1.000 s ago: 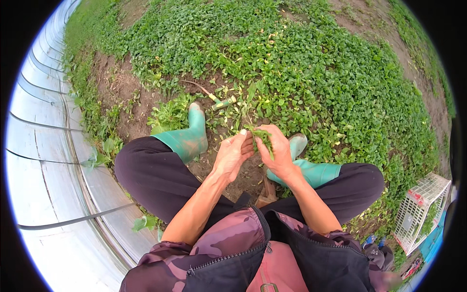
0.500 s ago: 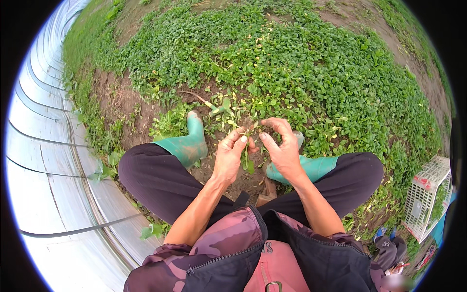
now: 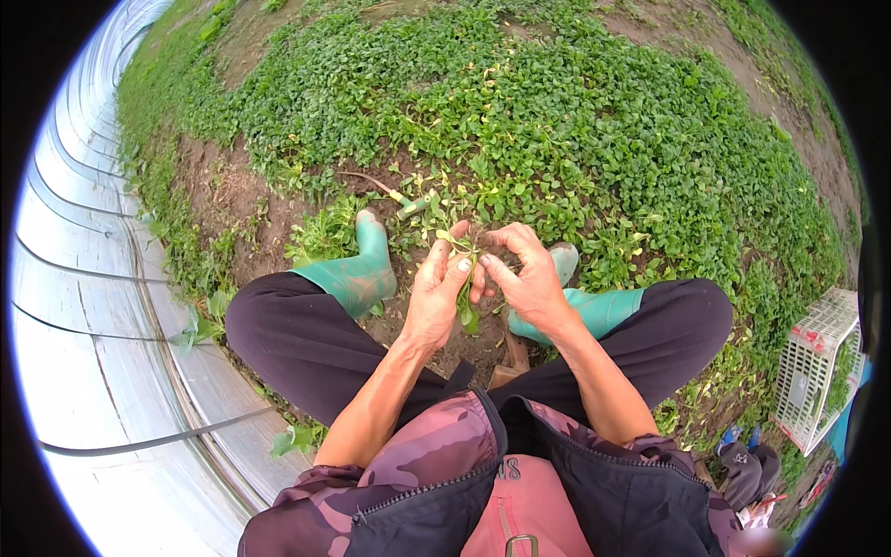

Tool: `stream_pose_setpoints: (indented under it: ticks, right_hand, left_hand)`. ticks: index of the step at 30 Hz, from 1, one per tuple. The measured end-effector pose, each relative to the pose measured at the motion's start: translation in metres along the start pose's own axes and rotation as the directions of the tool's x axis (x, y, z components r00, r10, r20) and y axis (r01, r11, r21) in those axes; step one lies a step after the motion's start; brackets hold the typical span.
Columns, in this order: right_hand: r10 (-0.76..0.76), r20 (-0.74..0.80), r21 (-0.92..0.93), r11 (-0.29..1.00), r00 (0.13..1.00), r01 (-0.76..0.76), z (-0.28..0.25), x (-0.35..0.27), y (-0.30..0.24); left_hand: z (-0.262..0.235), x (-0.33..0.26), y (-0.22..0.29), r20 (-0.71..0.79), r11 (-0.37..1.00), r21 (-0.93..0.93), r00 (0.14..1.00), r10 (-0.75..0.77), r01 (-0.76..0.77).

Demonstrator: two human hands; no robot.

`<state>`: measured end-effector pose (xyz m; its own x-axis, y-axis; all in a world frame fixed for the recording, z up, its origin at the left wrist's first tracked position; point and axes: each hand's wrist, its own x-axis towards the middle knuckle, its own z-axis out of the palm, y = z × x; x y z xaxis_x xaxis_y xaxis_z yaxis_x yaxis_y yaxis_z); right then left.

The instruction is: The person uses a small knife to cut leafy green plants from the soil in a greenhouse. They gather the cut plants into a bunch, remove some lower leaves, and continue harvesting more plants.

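Between my knees my left hand (image 3: 436, 292) is closed round a small leafy green plant (image 3: 467, 314), its leaves hanging below the fingers and its roots pointing up and away. Close against it, my right hand (image 3: 527, 283) has thumb and fingertips curled in at the root end of the same plant. Whether those right fingertips pinch a root or a leaf is too small to tell. Just beyond my left hand, a sickle-like tool with a green handle (image 3: 412, 208) and a thin curved brown end lies on the soil.
Low green leafy plants (image 3: 557, 130) cover the ground ahead. My green boots (image 3: 357, 269) stand on either side of my hands. A white plastic crate (image 3: 817, 367) holding greens stands at right, with another person's legs (image 3: 750, 472) below it. Pale plastic sheeting (image 3: 102, 353) runs along the left.
My right hand has moved left, closer to my left hand, and its fingers have come in to the plant. The left hand has shifted slightly with the plant still in it.
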<state>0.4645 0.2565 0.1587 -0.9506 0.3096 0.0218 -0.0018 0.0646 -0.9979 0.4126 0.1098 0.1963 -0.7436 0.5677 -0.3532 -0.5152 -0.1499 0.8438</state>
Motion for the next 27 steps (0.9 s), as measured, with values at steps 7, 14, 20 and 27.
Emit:
stream_pose_setpoints:
  ticks: [7, 14, 20, 27]
  right_hand:
    - [-0.264, -0.008, -0.471, 0.852, 0.965, 0.229, -0.005, 0.006, -0.008]
    - [0.012, 0.204, -0.266, 0.963, 0.979, 0.044, -0.027, 0.006, -0.015]
    - [0.21, 0.447, 0.085, 0.958, 0.87, -0.275, -0.039, 0.009, -0.011]
    - [0.257, 0.191, 0.379, 0.871, 0.947, -0.312, -0.057, -0.035, 0.021]
  left_hand:
    - [-0.005, -0.007, 0.002, 0.038, 0.991, 0.121, 0.998, -0.057, 0.052]
    - [-0.009, -0.006, 0.014, 0.026, 0.919, 0.394, 0.999, -0.029, 0.017]
    - [0.0, -0.004, 0.007, 0.1, 0.889, 0.456, 0.99, -0.101, 0.045]
    - [0.017, 0.013, -0.027, 0.269, 0.876, 0.482, 0.948, -0.171, 0.021]
